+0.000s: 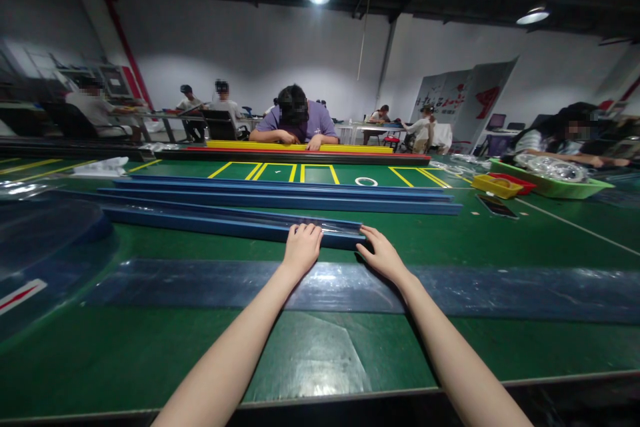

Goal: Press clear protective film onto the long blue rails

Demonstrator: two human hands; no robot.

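- The nearest blue channel [230, 225] lies on the green counter [450, 353]; probably light, stiff, slick.
- Left hand [303, 247]: fingers together over it; grip unclear.
- Right hand [384, 255]: spread at its end, a likely hold.

I have my left hand [303, 248] on a blue rail [200, 223] and my right hand [381, 255] at its right end.

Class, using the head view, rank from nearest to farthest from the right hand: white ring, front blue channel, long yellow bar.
1. Front blue channel, its end by the right hand.
2. White ring, ahead of the hand.
3. Long yellow bar, farther ahead, beyond the ring.
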